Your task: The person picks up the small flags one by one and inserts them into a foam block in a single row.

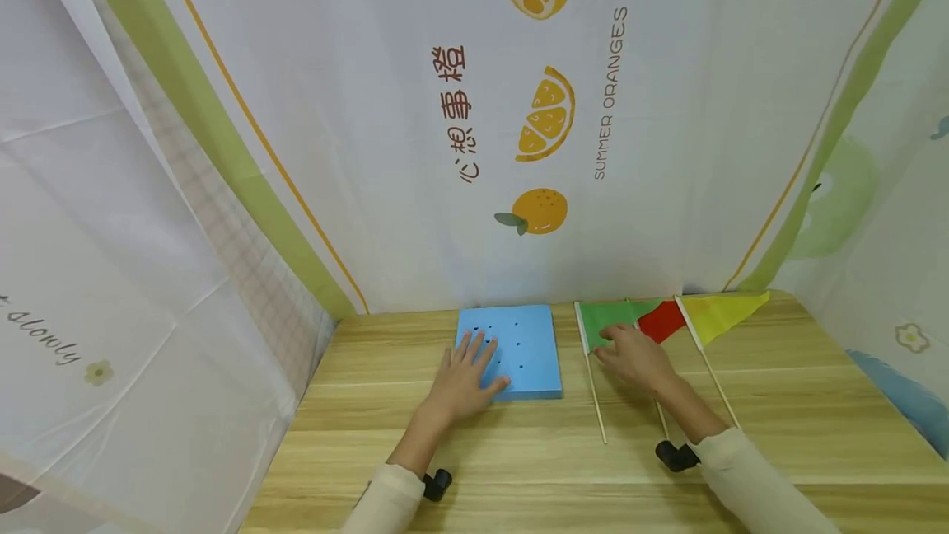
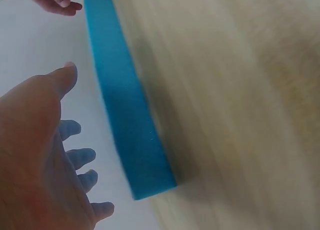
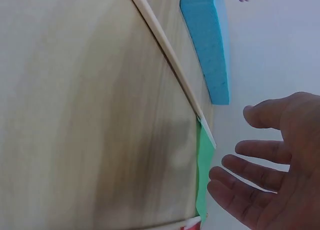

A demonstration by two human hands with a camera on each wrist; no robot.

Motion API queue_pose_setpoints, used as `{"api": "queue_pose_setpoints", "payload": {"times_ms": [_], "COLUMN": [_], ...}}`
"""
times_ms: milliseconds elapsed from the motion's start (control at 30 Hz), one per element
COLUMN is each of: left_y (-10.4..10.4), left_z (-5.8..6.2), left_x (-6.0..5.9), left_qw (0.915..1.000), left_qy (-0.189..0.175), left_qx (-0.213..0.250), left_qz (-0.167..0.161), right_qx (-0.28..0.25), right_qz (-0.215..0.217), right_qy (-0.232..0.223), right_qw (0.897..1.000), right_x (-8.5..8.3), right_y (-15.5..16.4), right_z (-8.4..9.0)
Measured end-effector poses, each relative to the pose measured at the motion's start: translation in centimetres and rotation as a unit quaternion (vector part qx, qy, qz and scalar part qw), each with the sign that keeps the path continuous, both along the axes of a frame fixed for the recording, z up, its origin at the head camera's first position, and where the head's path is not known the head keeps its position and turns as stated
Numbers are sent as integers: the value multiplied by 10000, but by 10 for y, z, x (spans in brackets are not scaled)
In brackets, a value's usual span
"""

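Observation:
A light blue foam block (image 1: 537,353) with several small holes in its top lies on the wooden table. Over its left part is my left hand (image 1: 460,381), fingers spread; the left wrist view shows this hand (image 2: 40,150) above the block's blue side (image 2: 125,105), gripping nothing. My right hand (image 1: 636,359) is over the flags to the right of the block, its fingers loosely bent and holding nothing. Closest to its fingertips is a green flag (image 1: 596,321) on a thin wooden stick (image 1: 596,402). A red flag (image 1: 662,322), partly hidden by that hand, lies beside it.
Right of the red flag lies a yellow triangular flag (image 1: 722,318) on its own stick (image 1: 719,390). A white curtain (image 1: 400,147) with printed oranges hangs along the table's back edge. Bare wooden tabletop (image 1: 534,460) shows in front of the block.

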State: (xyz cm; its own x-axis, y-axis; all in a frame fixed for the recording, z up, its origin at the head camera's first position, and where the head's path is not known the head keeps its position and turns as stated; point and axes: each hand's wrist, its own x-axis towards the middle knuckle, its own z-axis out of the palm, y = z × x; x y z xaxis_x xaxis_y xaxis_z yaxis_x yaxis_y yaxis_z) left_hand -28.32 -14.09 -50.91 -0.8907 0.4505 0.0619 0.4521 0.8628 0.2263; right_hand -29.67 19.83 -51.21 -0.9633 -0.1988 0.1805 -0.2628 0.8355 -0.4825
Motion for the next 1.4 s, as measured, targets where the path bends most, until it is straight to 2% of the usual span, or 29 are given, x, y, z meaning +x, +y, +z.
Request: {"api": "queue_pose_setpoints", "payload": {"times_ms": [333, 567, 933, 1167, 1300, 1400], "left_y": [5, 4, 5, 5, 6, 6], "left_z": [-9, -14, -16, -15, -15, -14], "left_x": [8, 10, 11, 12, 12, 13], "left_qw": [9998, 9995, 9995, 9992, 9992, 9992], "left_qy": [-15, -40, 22, 111, 150, 132], "left_qx": [-180, -300, -321, -374, -366, -357], "left_qz": [-20, -69, -69, -88, -96, -79], "right_qx": [-108, 36, 91, -219, -353, -525], "right_qz": [52, -174, -312, -284, -147, -134], "right_qy": [-309, -427, -603, -598, -425, -557], "right_qw": [9995, 9989, 9977, 9976, 9984, 9970], "right_x": [4, 7, 6, 4, -4, -5], "right_y": [-11, -19, -27, -24, -16, -16], "right_z": [-13, -18, -27, -28, -42, -40]}}
